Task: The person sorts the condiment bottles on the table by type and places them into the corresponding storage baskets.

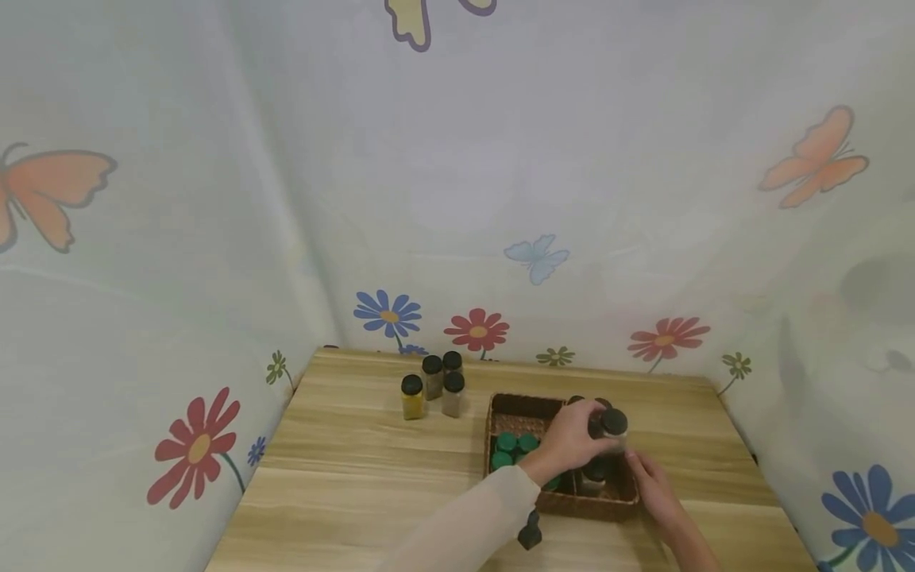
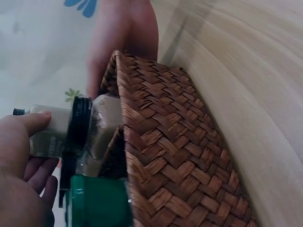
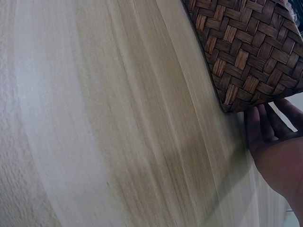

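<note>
Above the right half of the woven basket (image 1: 595, 509), we noted the left hand (image 1: 572, 438) pinching a black-lidded jar (image 1: 614, 430), the right hand (image 1: 658, 494) touching the basket's right side with fingers extended, and judged it a jar-handling step, direction unclear, the next move needing clearance from neighbouring jars (image 1: 595, 471).

I observe the left hand (image 1: 570, 435) gripping a black-capped jar (image 1: 614, 423) over the right part of the woven basket (image 1: 586, 507). To its right and nearer, the right hand (image 1: 659, 491) contacts the basket's outer wall. Green-capped jars (image 1: 507, 442) sit inside, left of the left hand. Farther left of that hand, four more jars (image 1: 432, 377) stand upright on the wooden table (image 1: 343, 477).
</note>
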A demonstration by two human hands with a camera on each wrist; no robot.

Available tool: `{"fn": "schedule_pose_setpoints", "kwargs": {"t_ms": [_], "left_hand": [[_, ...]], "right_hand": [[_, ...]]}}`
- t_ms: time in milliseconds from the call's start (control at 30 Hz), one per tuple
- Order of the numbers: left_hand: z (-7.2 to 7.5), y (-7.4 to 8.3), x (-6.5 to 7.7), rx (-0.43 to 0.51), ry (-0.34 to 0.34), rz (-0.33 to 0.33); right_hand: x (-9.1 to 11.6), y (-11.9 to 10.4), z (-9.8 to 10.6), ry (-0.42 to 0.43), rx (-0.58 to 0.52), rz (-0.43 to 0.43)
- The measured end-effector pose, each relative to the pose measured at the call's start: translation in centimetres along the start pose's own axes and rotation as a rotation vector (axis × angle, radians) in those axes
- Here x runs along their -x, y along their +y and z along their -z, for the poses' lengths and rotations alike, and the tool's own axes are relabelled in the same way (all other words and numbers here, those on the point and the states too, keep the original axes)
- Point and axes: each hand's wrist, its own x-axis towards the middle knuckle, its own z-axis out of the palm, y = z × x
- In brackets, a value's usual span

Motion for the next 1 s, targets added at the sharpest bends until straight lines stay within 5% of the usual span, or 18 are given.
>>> {"fn": "schedule_pose_setpoints", "kwargs": {"t_ms": [367,1000], "left_hand": [[-1.4,-0.9,-0.6,-0.138,0.049,0.015],[-1.8,0.0,-0.9,-0.313,0.002,0.082]], "right_hand": [[-0.3,0.2,-0.2,0.003,-0.017,-0.004],[-0.1,0.0,-0.3,0.038,0.002,0.003]]}}
